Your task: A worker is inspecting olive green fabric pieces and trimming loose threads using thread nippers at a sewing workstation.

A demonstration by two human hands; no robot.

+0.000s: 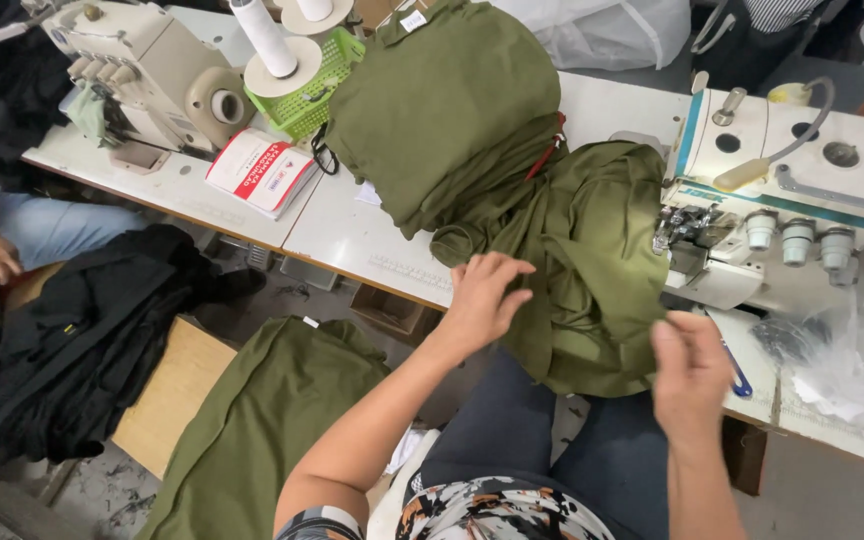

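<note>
Mostly soft olive-green cloth point(512, 190) fills the white desk point(352, 235), heaped in matte folds and spilling over its front edge beneath both hands. Right of the right hand point(690, 372) sits a hard cream sewing machine point(802, 200). That hand pinches the cloth's hem; the left hand point(482, 298) rests spread on a fold.

Right hand point(690, 372) fingertips blurred — sewing machine point(802, 215) cut off right

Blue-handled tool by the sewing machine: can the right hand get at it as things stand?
Probably yes. The right hand hovers right beside the blue-handled tool on the table edge, with nothing between them; only olive fabric lies to its left.
</note>
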